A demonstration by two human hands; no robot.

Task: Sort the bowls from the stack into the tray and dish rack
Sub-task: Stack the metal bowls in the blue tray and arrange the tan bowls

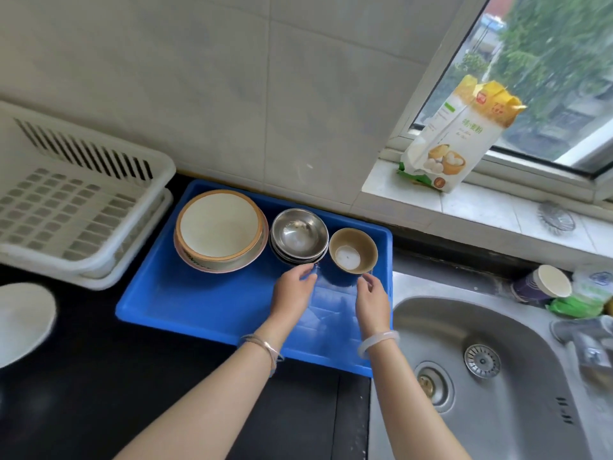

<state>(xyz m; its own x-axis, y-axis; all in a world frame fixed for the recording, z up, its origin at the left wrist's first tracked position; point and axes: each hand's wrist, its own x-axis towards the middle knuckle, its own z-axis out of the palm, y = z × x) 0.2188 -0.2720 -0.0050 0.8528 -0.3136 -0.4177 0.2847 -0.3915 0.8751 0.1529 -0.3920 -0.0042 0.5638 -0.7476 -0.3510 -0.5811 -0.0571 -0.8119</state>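
Left hand: left hand (293, 288) hovers low over the blue tray (205, 303), fingers loosely curled and half open, gripping nothing; fingertips just short of the steel bowl stack.
Right hand: right hand (372, 302) is beside it over the tray's right end, fingers bent and parted, empty; fingertips just below the small brown bowl's rim, whether touching cannot be told.
Wrists: thin bangles on the left, a pale bracelet on the right.
Small brown bowl: small brown bowl (353, 250) stands upright in the tray's far right corner, white inside at the bottom, just beyond the right hand.
Steel bowls: stack of steel bowls (299, 235) sits left of the brown bowl, touching or nearly so, just beyond the left hand.
Large bowls: stack of wide cream bowls (220, 230) with tan rims stands further left in the tray.
Dish rack: white dish rack (76, 200) lies left of the tray on the dark counter (83, 393).
Sink: steel sink (481, 370) is right of the tray.
Windowsill: flour bag (454, 137) leans by the window.
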